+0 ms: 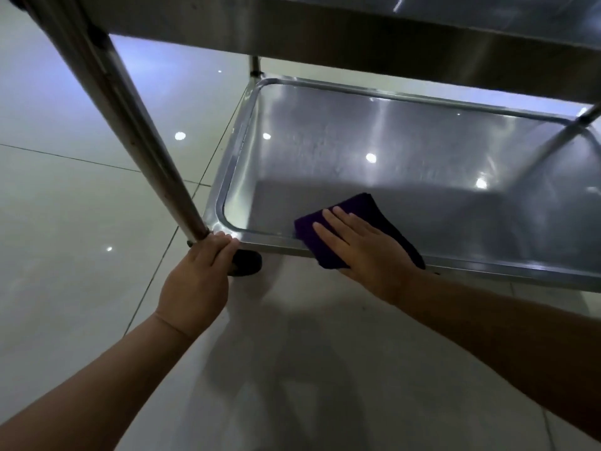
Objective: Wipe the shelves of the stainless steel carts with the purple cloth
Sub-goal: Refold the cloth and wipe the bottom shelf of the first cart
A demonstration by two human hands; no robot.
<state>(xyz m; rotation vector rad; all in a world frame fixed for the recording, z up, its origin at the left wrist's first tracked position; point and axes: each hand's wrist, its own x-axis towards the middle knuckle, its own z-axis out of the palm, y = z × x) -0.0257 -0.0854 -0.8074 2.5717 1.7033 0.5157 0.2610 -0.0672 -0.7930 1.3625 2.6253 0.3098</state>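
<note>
The cart's bottom steel shelf [406, 151] carries a folded purple cloth [357, 208] at its near rim

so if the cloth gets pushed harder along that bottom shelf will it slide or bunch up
Probably slide: the purple cloth lies folded flat under the right hand, whose straight fingers spread the pressure. The shelf looks smooth and shiny, so little should catch it. Being soft, its edge hanging over the near rim may fold or drag.
</note>
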